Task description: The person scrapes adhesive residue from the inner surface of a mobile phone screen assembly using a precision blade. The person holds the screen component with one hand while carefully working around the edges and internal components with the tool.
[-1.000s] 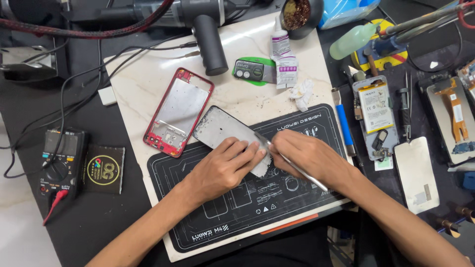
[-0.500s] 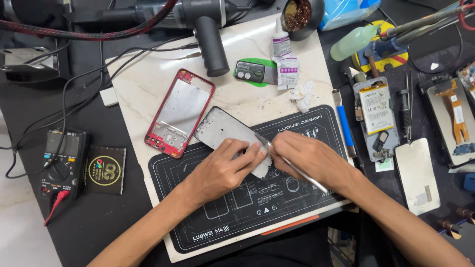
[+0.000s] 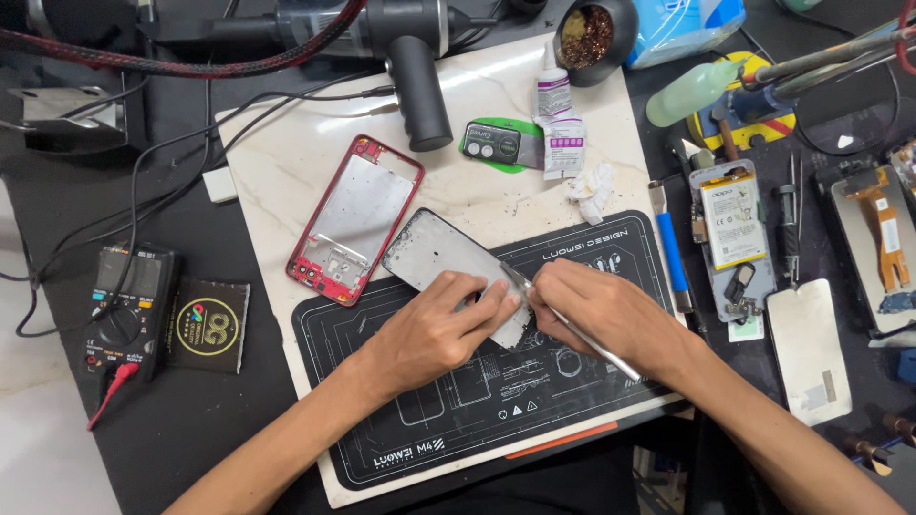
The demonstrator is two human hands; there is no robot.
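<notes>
A grey phone frame (image 3: 434, 250) lies tilted on the black work mat (image 3: 572, 410). My left hand (image 3: 439, 324) presses flat on its lower end, holding it down. My right hand (image 3: 606, 310) grips metal tweezers (image 3: 572, 324), whose tips touch the frame's right edge near my left fingertips. A red phone frame (image 3: 353, 219) lies just left of the grey one on the marble slab (image 3: 277, 162), apart from both hands.
A black heat gun (image 3: 420, 81), small glue bottle (image 3: 551, 91) and crumpled tissue (image 3: 593, 188) sit at the slab's back. A multimeter (image 3: 124, 305) lies at left. At right are a phone with exposed battery (image 3: 730, 229), a blue tool (image 3: 670, 248), a screen panel (image 3: 809, 348) and cables.
My hands stay on the grey frame; the tweezers' tips have shifted slightly along its right edge. Nothing else has moved.
</notes>
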